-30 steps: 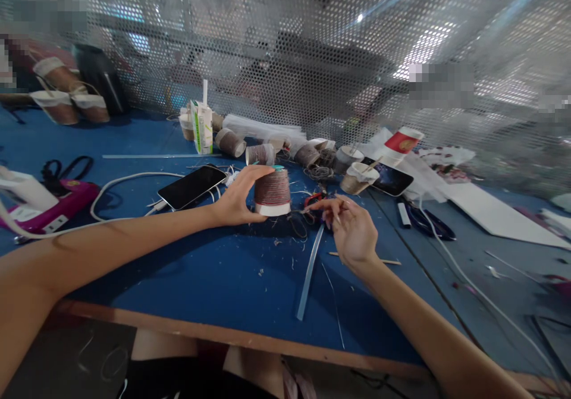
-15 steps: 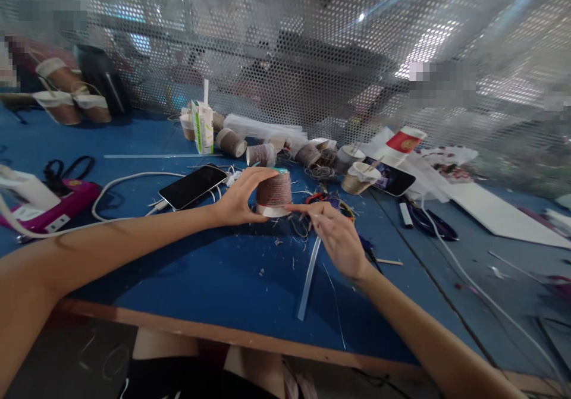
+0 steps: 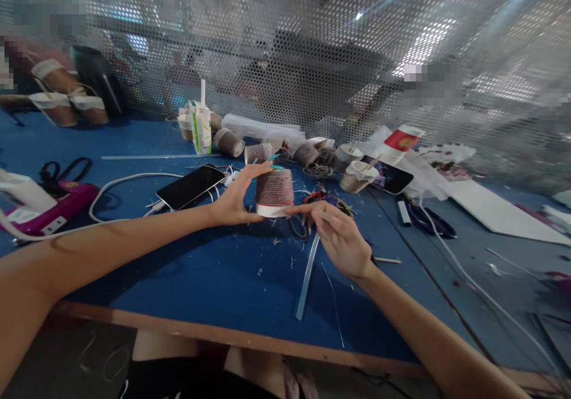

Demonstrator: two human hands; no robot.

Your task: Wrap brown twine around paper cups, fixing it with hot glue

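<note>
My left hand holds an upside-down paper cup wrapped in reddish-brown twine, thumb at its white rim and fingers on top, just above the blue table. My right hand reaches in from the right. Its index fingertip presses against the lower right side of the cup, near the rim. The other right fingers are curled, and a thin strand seems pinched there, though it is too fine to be sure. Twine scraps lie under the cup.
A black phone with a white cable lies left of the cup. A clear glue stick lies below my right hand. Several wrapped cups, a carton, a second phone and scissors crowd the back. A pink glue gun sits far left.
My right hand has moved left from beside the scissors area to touch the cup's lower side. My left hand's fingers have lifted and spread slightly on top of the cup.
</note>
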